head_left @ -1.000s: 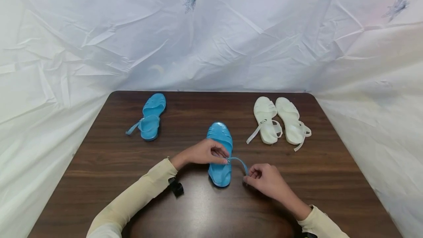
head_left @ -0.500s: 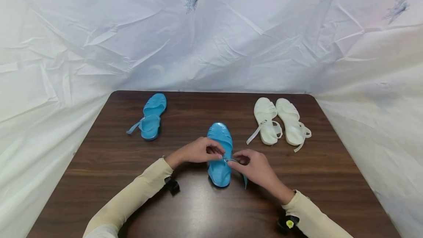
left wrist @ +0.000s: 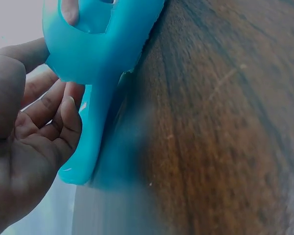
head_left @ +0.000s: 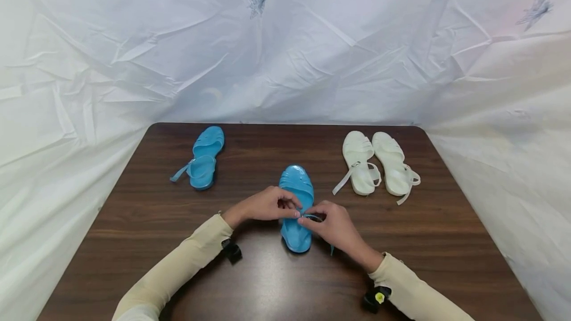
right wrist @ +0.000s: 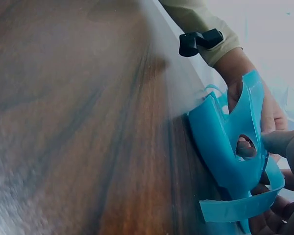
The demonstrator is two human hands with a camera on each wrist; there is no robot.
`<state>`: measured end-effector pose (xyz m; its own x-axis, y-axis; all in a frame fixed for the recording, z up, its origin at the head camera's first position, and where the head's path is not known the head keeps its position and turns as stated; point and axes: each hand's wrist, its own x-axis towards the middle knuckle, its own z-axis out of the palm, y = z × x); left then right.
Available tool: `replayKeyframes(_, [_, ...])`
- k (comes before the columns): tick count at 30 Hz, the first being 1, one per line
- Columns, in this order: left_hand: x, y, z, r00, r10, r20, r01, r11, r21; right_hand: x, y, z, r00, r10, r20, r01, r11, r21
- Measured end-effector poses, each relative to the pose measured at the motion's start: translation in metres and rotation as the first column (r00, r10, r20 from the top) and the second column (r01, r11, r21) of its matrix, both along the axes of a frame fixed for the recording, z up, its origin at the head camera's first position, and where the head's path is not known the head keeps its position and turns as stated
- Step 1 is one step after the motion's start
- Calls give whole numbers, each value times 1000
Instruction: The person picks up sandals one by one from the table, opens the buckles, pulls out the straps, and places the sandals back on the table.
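Observation:
On the table, a blue jelly sandal (head_left: 296,182) lies sole down with its toe pointing away from me. My left hand (head_left: 272,203) reaches over its left side and pinches the ankle strap at the small buckle, which the fingertips mostly hide. From the right, my right hand (head_left: 334,224) pinches the thin loose strap close to the buckle, its fingertips nearly meeting the left ones. In the right wrist view the strap's free end (right wrist: 240,208) curves below the right hand's fingers. The left wrist view has the sandal's heel part (left wrist: 88,58) beside the left thumb.
Another blue sandal (head_left: 202,170) lies at the back left, its strap sticking out leftward. Two white sandals (head_left: 357,155) rest side by side at the back right, straps loose. The dark wooden table (head_left: 250,147) ends at white sheeting (head_left: 285,63) behind and on both sides.
My right hand has moved left and up from the strap's far end to the buckle, and the strap's end now hangs below it. The left hand has shifted slightly left. The sandal has stayed put.

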<state>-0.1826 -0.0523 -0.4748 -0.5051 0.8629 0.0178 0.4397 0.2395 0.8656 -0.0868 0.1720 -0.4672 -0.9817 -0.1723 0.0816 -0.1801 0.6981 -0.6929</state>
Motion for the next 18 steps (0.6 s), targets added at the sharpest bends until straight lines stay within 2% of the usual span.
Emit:
replayKeyframes(6, [0, 1, 0, 1000, -7, 18, 7, 1000, 24, 0, 0, 3, 1000, -5, 5, 5, 999, -41])
replayKeyframes(14, [1, -1, -1, 999, 12, -53, -11, 1000, 17, 1, -6, 5, 999, -24, 24, 25, 999, -32])
replayKeyframes(18, [1, -5, 1, 999, 14, -45, -13, 1000, 17, 2, -6, 4, 999, -32, 37, 33, 999, -33])
